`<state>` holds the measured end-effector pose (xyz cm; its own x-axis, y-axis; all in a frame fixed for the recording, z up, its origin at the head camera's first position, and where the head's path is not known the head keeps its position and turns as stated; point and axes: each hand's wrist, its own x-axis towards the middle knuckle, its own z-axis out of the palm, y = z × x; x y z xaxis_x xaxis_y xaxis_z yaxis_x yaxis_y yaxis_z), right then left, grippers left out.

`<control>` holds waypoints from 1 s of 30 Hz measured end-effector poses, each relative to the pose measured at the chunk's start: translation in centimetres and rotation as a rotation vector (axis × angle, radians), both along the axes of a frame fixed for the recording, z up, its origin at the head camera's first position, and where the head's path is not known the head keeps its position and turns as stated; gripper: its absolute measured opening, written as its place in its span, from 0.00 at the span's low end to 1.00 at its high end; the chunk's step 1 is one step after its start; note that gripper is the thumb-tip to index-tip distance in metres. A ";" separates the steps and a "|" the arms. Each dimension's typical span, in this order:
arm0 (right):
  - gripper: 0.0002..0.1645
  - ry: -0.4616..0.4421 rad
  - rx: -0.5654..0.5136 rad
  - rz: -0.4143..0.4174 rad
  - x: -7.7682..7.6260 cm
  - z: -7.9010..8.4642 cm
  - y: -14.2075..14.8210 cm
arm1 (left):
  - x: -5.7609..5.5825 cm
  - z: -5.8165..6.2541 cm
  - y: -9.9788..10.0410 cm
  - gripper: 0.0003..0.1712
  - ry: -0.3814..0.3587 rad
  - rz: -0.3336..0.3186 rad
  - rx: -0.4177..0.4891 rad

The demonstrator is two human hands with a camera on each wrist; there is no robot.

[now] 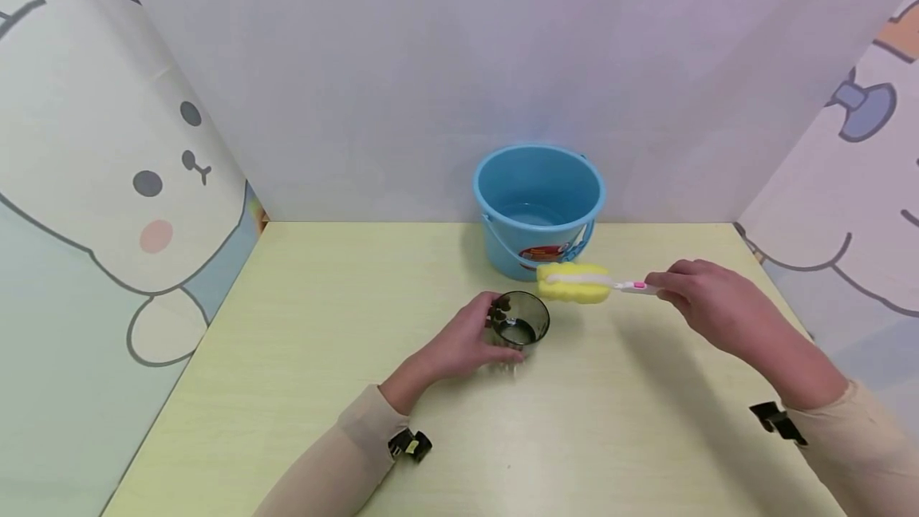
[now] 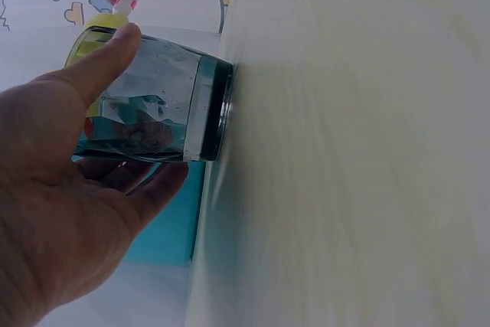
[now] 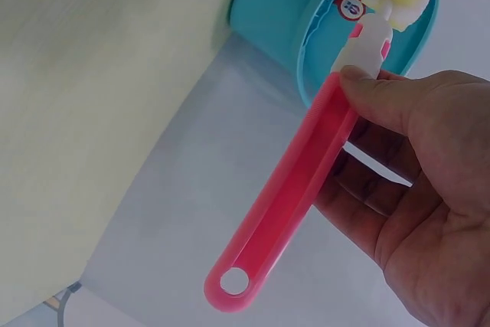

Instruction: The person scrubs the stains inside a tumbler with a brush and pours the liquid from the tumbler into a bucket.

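A dark see-through glass cup [image 1: 522, 324] stands upright on the table, and my left hand [image 1: 470, 341] grips its left side. In the left wrist view the thumb and fingers wrap round the glass cup [image 2: 164, 105] from opposite sides. My right hand [image 1: 711, 305] pinches a sponge brush by its pink handle [image 3: 279, 197], close to the white neck. The brush's yellow sponge head [image 1: 574, 283] points left and hangs above the table, up and to the right of the cup's rim. In the head view most of the handle is hidden behind the right hand.
A blue bucket [image 1: 538, 250] with a lowered handle and a red label stands at the table's back edge, behind the cup and sponge head. The pale wood table [image 1: 301, 357] meets a plain wall [image 1: 359, 86] behind. Cartoon-printed panels [image 1: 93, 182] flank it.
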<state>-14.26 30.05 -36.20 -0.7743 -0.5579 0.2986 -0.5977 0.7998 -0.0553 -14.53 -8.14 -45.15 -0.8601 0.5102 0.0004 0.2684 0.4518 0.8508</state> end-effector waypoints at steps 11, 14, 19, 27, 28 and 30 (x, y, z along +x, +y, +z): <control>0.23 -0.027 -0.053 -0.042 0.0 -2.4 1.2 | -0.1 0.1 0.0 0.53 0.005 0.007 -0.011; 0.22 -0.042 -0.057 -0.044 -0.1 -3.4 1.4 | -0.1 0.1 0.0 0.53 0.002 0.008 -0.012; 0.20 -0.087 -0.048 -0.053 -0.2 -4.5 1.4 | -0.1 0.0 0.1 0.52 0.003 0.010 -0.010; 0.18 -0.139 -0.022 -0.042 -0.2 -5.6 1.3 | 0.0 -0.1 0.0 0.53 0.007 0.011 -0.021; 0.18 -0.137 -0.018 -0.036 -0.2 -5.7 1.3 | 0.0 -0.1 0.0 0.53 0.006 0.009 -0.019; 0.18 -0.133 -0.010 -0.027 -0.2 -5.9 1.3 | 0.0 -0.1 0.0 0.53 0.006 0.006 -0.017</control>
<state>-14.48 31.32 -42.06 -0.8221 -0.5341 0.1974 -0.5629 0.8144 -0.1408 -14.56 -8.09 -45.25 -0.8631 0.5050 -0.0030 0.2706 0.4674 0.8416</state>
